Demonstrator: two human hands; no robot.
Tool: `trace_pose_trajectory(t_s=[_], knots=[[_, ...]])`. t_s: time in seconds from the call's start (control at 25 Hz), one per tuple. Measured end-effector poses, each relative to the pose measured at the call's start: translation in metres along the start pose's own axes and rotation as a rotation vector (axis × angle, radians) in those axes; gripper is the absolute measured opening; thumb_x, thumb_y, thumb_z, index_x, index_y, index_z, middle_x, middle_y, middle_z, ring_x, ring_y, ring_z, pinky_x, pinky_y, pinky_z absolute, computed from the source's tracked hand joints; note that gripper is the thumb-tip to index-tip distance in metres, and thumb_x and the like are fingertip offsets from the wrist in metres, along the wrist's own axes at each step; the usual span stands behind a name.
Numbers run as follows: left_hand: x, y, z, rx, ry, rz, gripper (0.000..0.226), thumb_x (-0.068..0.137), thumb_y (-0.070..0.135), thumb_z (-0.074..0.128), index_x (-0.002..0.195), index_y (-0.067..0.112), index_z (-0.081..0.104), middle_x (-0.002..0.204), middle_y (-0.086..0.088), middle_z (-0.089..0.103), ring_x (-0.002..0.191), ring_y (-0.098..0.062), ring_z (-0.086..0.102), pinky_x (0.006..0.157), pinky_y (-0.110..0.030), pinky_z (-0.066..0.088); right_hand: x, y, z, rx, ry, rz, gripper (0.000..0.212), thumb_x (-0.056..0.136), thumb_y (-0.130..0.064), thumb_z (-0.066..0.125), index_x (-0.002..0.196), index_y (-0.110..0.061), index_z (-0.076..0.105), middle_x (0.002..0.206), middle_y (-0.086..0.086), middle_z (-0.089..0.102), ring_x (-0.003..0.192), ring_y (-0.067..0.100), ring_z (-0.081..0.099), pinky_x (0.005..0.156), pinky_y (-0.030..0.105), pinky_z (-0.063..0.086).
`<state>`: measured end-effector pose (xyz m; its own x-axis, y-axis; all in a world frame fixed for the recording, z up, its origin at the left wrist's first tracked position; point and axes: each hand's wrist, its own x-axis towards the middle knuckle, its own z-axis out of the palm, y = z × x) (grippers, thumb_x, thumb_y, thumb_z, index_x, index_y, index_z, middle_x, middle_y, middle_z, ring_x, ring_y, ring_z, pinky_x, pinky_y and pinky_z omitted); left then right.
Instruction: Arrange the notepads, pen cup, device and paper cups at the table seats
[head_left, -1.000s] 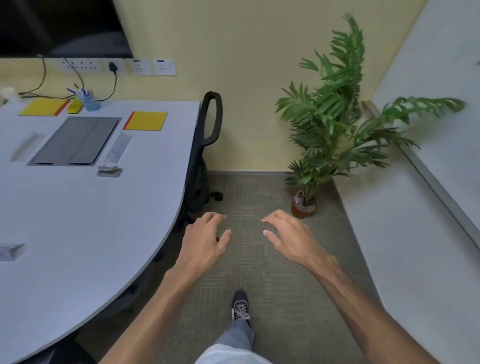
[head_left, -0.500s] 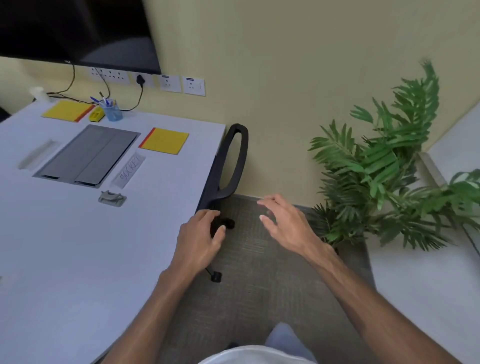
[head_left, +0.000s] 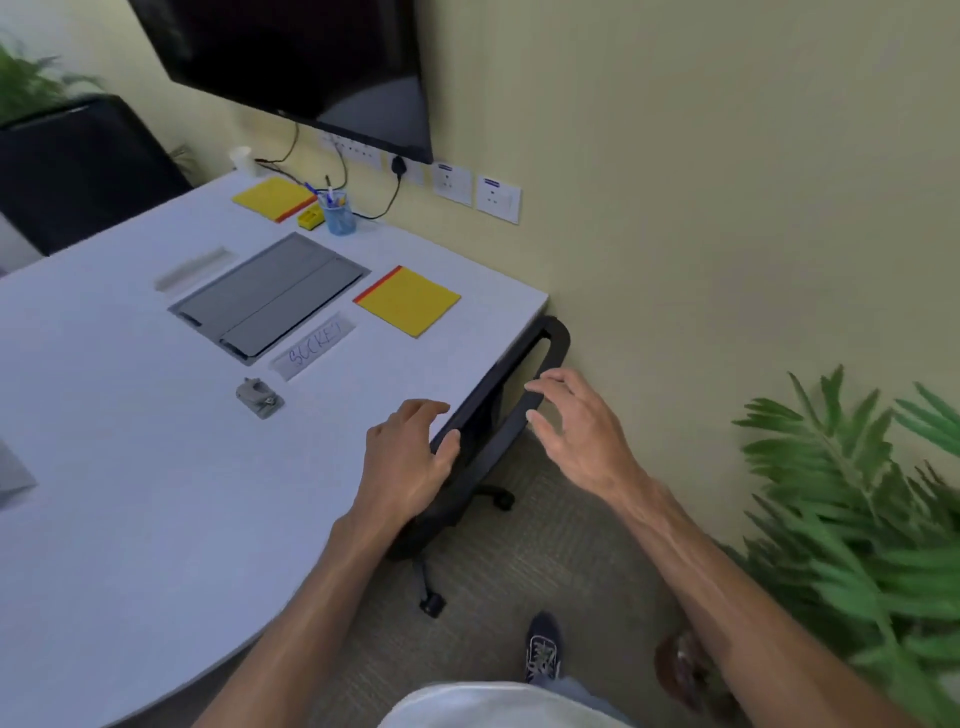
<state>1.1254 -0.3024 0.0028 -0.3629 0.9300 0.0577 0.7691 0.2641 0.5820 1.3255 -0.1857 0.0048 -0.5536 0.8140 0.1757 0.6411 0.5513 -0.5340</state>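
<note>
Head view: the person's left hand (head_left: 410, 457) sits at the table (head_left: 130, 493) edge against the black chair back (head_left: 558, 343), fingers loosely bent and holding nothing, the thumb possibly touching the frame (motion blur, uncertain). The right hand (head_left: 576, 431) is spread wide, holding nothing, just beside the chair back's top loop. On the table, one yellow notepad (head_left: 408, 300) lies near the chair-side corner. A second notepad (head_left: 272, 198) lies at the wall end with the blue pen cup (head_left: 338, 213) and yellow device (head_left: 310, 216) just beside it, and a white paper cup (head_left: 242, 160) stands beyond.

An office meeting room: a large pale grey curved surface (head_left: 130, 493), a black wall-mounted screen (head_left: 311, 57), white wall sockets (head_left: 497, 198), a black swivel chair (head_left: 493, 415) and yellow notepads (head_left: 408, 300).
</note>
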Motion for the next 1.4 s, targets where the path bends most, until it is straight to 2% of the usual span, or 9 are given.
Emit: trace_pose_trajectory(t_s=[0.12,0.24,0.36,0.48,0.64,1.08,1.4], knots=[[0.035,0.023,0.015,-0.012,0.066,-0.121,0.039,0.096,0.04,0.051,0.131,0.024,0.058,0.141,0.0,0.053,0.126,-0.021,0.052,0.107,-0.047,0.04,0.05,0.037,-0.011,0.03,-0.083,-0.088,0.036,0.097,-0.028,0.06,0.13,-0.016,0.061,0.134,-0.002,0.051,0.114,0.014,0.056,0.096,0.028,0.048],[0.065,0.036,0.021,-0.021,0.118,-0.203,0.038,0.096,0.038,0.052,0.13,0.023,0.058,0.139,0.001,0.055,0.125,-0.021,0.053,0.106,-0.048,0.04,0.1,0.06,-0.017,0.055,-0.14,-0.143,0.035,0.096,-0.027,0.06,0.129,-0.014,0.062,0.133,-0.001,0.052,0.106,0.012,0.056,0.096,0.029,0.049],[0.089,0.039,0.023,-0.016,0.138,-0.247,0.038,0.096,0.035,0.053,0.13,0.021,0.059,0.138,0.0,0.055,0.124,-0.021,0.054,0.107,-0.047,0.039,0.139,0.073,-0.014,0.066,-0.199,-0.169,0.035,0.097,-0.028,0.06,0.131,-0.018,0.061,0.137,-0.002,0.05,0.107,0.02,0.059,0.096,0.037,0.051],[0.119,0.038,0.028,-0.016,0.164,-0.289,0.037,0.096,0.035,0.053,0.13,0.021,0.059,0.137,0.0,0.055,0.117,-0.022,0.058,0.105,-0.046,0.039,0.18,0.083,-0.009,0.066,-0.242,-0.202,0.035,0.098,-0.03,0.058,0.132,-0.02,0.059,0.139,-0.003,0.047,0.094,0.019,0.062,0.096,0.04,0.049],[0.18,0.017,0.039,-0.06,0.205,-0.344,0.037,0.096,0.034,0.054,0.13,0.021,0.059,0.137,0.0,0.055,0.119,-0.022,0.056,0.104,-0.048,0.041,0.254,0.092,0.01,0.064,-0.318,-0.258,0.036,0.099,-0.028,0.057,0.133,-0.018,0.059,0.139,-0.001,0.046,0.111,0.021,0.059,0.101,0.045,0.047],[0.274,-0.044,0.045,-0.141,0.238,-0.518,0.036,0.095,0.029,0.056,0.129,0.015,0.06,0.132,-0.006,0.058,0.12,-0.024,0.055,0.1,-0.049,0.043,0.381,0.084,0.073,-0.065,-0.582,-0.326,0.042,0.099,-0.028,0.057,0.139,-0.014,0.053,0.141,0.006,0.044,0.124,0.026,0.052,0.106,0.046,0.041],[0.313,-0.089,0.083,-0.2,0.233,-0.715,0.036,0.095,0.03,0.057,0.128,0.016,0.06,0.128,-0.007,0.06,0.116,-0.022,0.056,0.093,-0.034,0.042,0.463,0.11,0.15,-0.108,-0.765,-0.368,0.043,0.098,-0.026,0.06,0.137,-0.011,0.053,0.138,0.01,0.048,0.128,0.028,0.048,0.104,0.044,0.042]])
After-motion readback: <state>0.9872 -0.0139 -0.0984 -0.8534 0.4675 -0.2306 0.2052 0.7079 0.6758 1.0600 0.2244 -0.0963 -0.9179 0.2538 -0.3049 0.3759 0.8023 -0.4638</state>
